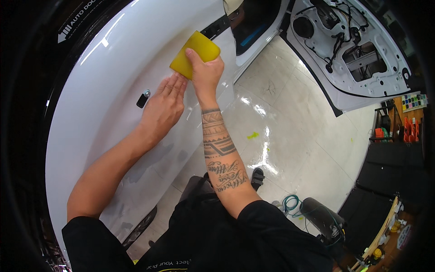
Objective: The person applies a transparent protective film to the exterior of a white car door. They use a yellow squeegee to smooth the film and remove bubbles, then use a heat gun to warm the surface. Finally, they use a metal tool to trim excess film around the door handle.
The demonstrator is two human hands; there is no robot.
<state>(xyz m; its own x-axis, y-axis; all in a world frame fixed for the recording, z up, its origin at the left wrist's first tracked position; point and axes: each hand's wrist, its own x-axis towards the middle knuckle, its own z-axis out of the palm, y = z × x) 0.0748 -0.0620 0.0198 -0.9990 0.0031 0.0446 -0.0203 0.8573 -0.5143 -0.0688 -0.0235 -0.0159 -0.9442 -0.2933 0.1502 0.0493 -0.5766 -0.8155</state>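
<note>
A yellow squeegee (204, 47), a flat flexible blade with rounded corners, lies against a glossy white car body panel (108, 68). My right hand (207, 75) grips it, thumb on the upper face and the other fingers hidden beneath. Just below and to the left, my left hand (166, 103) rests flat on the panel, fingers stretched out and close together. Its fingertips reach near the squeegee's lower edge; whether they touch it I cannot tell. Beside the left wrist is a small dark fitting with a round metal piece (147, 93). A black slotted strip (215, 27) sits just beyond the squeegee.
At the upper right stands a white door (312, 52) with bare inner metal and black wiring. Light floor tiles (290, 104) carry yellow-green scraps (253, 135). A dark cylinder (319, 215) with a teal hose (291, 202) stands lower right, near a rack with orange-handled tools (410, 129).
</note>
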